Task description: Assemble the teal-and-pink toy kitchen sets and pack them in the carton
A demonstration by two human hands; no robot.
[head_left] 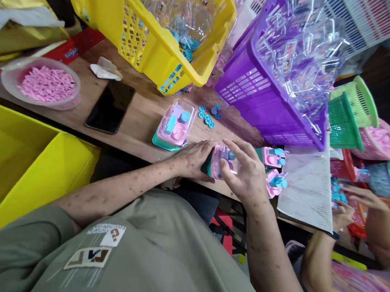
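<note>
My left hand (199, 159) is closed around the green base of a small toy box (215, 162) at the table's front edge. The box has a pink top, small purple and blue parts on it, and a clear plastic cover. My right hand (245, 169) curves over the cover's right side, thumb and fingers against it; part of the cover is hidden behind them. Left of my hands sits another covered toy box (175, 126), pink over green. Just right of my right hand are two pink-topped pieces (272, 158) with blue parts and no cover visible.
Behind stand a yellow basket (150, 45) and a purple basket (249, 92) holding clear plastic parts. Small blue pieces (209, 121) lie before them. Leftward are a phone (111, 108) and a tub (10, 84) of pink pieces. A co-worker's hands (343, 215) are at right.
</note>
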